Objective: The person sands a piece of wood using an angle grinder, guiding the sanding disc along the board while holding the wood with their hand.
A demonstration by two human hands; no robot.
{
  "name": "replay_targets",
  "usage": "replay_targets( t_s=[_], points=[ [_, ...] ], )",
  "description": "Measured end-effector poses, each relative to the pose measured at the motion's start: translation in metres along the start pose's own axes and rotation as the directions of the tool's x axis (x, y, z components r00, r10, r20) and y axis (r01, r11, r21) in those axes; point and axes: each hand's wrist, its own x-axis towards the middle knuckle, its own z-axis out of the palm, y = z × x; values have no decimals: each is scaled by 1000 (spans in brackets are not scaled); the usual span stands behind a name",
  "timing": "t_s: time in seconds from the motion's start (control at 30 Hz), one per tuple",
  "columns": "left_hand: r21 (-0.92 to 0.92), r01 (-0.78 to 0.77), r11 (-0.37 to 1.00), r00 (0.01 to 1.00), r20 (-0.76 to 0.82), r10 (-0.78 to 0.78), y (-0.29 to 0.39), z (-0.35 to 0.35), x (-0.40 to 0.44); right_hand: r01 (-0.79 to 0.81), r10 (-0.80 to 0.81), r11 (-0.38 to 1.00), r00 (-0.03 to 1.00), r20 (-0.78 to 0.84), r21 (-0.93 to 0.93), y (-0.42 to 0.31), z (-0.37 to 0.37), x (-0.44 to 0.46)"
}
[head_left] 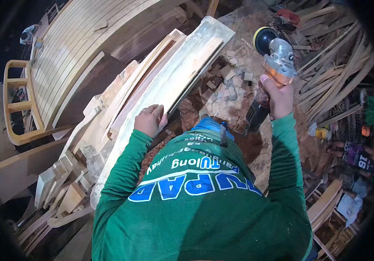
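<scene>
Green long-sleeved shirt (pixel 204 226) cloth, printed "TUPAD" and "TUlong", fills the foreground. The right hand (pixel 280 98) closes around one orange-and-silver handheld grinder (pixel 281 52), its round black pad yellow-rimmed, raised beside the wood. Well apart, the left hand (pixel 148 121) touches one long, whitish wooden beam (pixel 179 65); whether it grips, I cannot tell. Farther right, one purple shirt (pixel 353 154) reads "16".

right hand (pixel 281 100): fingers mostly hidden by power tool (pixel 280 66) | far-left person (pixel 29 32): blurred, small | green shirt (pixel 195 226): cut off at bottom
</scene>
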Motion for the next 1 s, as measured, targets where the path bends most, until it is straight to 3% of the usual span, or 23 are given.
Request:
replay_targets(
  t_s=[0.2,0.3,0.47,0.57,0.7,0.73,0.83,1.0],
  points=[
    [-17,89,996,996,21,-89,3,3,1,30,-30,996,1000,-11,81,5,2,2],
    [70,-17,997,997,82,11,17,-5,3,-40,41,999,999,-8,33,6,-1,2],
    [-77,264,961,963,76,-259,25,-8,15,-15,16,999,1000,-24,49,8,-1,3],
    [-127,234,964,972,41,-231,34,-33,15,-1,5,997,999,-41,83,0,4,1],
    [-384,213,898,976,50,-210,55,-72,15,51,-48,996,998,-41,72,-11,12,-2],
    [-383,124,915,990,-15,-140,57,-77,14,40,-40,995,999,-12,89,-10,11,-1],
    [-440,94,893,992,-36,-122,73,-98,14,45,-50,992,998,37,120,-16,11,0],
    [-442,-9,897,981,-176,-77,95,-118,14,213,-271,931,948,168,297,-55,31,-13]
  ],
)
